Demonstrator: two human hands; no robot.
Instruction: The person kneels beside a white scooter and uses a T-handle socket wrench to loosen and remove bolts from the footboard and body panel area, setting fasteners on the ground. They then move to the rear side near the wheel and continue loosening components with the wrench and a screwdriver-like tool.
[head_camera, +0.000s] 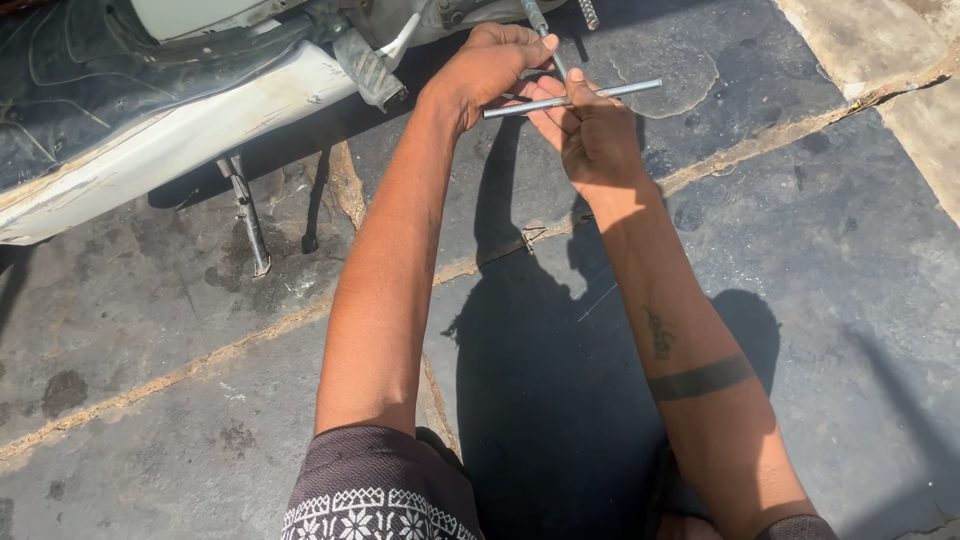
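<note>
A metal T-handle wrench has its crossbar lying level at the top centre, and its shaft runs up toward the underside of a white scooter. My right hand grips the crossbar from below, thumb on top. My left hand closes around the bar's left end where it meets the shaft. Both arms reach forward from the bottom of the view. The wrench tip is hidden at the scooter's underside.
The scooter's side stand rests on dark stained paving slabs with sandy joints. A folded footrest hangs under the white body panel. A small metal clip lies on the ground between my arms. Pale slabs lie at the top right.
</note>
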